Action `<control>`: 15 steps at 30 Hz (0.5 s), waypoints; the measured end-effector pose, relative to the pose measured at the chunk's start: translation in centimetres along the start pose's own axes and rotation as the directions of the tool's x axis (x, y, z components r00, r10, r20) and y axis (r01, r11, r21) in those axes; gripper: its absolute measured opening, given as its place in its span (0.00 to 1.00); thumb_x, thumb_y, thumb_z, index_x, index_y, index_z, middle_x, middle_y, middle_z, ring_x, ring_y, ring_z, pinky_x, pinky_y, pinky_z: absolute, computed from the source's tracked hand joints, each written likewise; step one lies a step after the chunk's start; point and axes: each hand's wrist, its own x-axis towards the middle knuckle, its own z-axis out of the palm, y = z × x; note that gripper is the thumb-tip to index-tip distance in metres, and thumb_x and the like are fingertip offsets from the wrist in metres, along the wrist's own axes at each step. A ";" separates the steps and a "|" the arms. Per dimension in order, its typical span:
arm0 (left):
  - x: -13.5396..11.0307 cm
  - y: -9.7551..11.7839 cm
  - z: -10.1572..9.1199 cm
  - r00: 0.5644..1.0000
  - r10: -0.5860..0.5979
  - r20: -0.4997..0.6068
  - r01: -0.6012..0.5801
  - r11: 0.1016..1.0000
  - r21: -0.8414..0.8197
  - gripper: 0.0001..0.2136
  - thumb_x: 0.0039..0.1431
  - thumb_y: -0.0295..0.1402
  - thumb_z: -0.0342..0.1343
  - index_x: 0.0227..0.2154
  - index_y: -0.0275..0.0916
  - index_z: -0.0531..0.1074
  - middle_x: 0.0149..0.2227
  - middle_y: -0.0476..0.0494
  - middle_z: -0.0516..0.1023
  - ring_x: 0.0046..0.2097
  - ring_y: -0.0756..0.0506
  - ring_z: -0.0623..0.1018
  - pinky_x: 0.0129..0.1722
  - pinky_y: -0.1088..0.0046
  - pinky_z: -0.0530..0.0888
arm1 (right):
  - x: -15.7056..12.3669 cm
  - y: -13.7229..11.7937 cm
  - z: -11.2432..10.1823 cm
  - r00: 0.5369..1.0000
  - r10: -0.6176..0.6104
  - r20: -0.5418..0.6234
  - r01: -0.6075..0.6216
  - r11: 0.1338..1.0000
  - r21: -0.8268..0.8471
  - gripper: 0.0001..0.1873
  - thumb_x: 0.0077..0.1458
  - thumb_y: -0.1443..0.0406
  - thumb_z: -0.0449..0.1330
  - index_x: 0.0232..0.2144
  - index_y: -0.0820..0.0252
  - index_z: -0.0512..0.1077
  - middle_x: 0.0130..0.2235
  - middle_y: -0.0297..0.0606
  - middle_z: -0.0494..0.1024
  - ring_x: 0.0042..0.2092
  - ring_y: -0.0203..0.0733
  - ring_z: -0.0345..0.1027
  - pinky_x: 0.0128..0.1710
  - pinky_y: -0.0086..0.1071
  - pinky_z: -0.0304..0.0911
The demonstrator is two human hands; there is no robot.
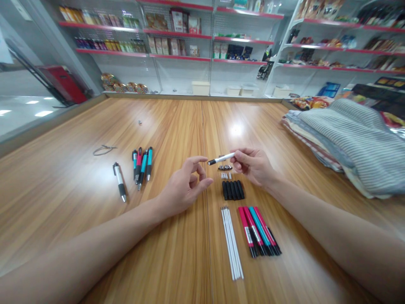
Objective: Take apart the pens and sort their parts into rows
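Note:
In my right hand [251, 164] a white pen barrel [225, 157] is pinched between thumb and fingers, its black end pointing left. My left hand [186, 183] hovers close to that black end, thumb and forefinger apart, holding nothing. Below the barrel lie small metal pen tips [225, 167], small white pieces [226, 175] and a row of black rubber grips [233, 190]. Nearer me are several white ink refills [232, 245] and a group of pink and teal pen barrels [259, 230] with black ends.
Left on the wooden table [171, 126] lie a white pen [119, 181], several coloured pens [142, 165], a thin grey loop [103, 149] and a tiny metallic bit [139, 122]. Folded striped cloth [351, 139] is piled at the right. Stocked shelves [177, 33] stand behind.

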 end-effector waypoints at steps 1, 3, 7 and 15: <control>0.0 0.0 0.0 0.999 0.026 -0.028 -0.026 1.000 0.011 0.19 0.64 0.33 0.52 0.55 0.39 0.57 0.34 0.52 0.69 0.20 0.58 0.66 0.21 0.81 0.62 | -0.2 0.0 0.2 1.000 -0.002 0.023 0.003 0.999 -0.035 0.09 0.50 0.63 0.69 0.34 0.62 0.79 0.28 0.37 0.79 0.23 0.28 0.66 0.21 0.23 0.62; -0.2 0.0 -0.1 0.993 0.087 -0.076 -0.082 0.995 0.063 0.14 0.64 0.31 0.53 0.52 0.38 0.62 0.33 0.51 0.71 0.21 0.58 0.68 0.21 0.81 0.63 | -0.4 0.1 0.5 0.999 -0.009 0.054 0.014 0.996 -0.093 0.09 0.50 0.63 0.69 0.35 0.62 0.79 0.28 0.37 0.79 0.23 0.29 0.66 0.21 0.23 0.61; -0.4 -0.3 -0.3 0.974 0.194 -0.117 -0.177 0.974 0.140 0.10 0.62 0.28 0.55 0.46 0.38 0.69 0.32 0.48 0.75 0.26 0.55 0.73 0.25 0.81 0.68 | -0.4 0.2 0.6 0.996 -0.028 0.080 0.041 0.986 -0.164 0.10 0.50 0.63 0.69 0.35 0.62 0.79 0.28 0.37 0.80 0.22 0.28 0.65 0.20 0.24 0.59; -0.1 0.1 -0.7 0.816 0.479 -0.324 -0.431 0.877 0.210 0.14 0.57 0.19 0.56 0.45 0.37 0.71 0.36 0.44 0.78 0.37 0.50 0.77 0.33 0.76 0.74 | -1.1 0.0 1.1 0.977 0.060 0.206 0.013 0.942 -0.336 0.12 0.50 0.62 0.68 0.39 0.59 0.80 0.30 0.38 0.80 0.25 0.30 0.64 0.22 0.25 0.58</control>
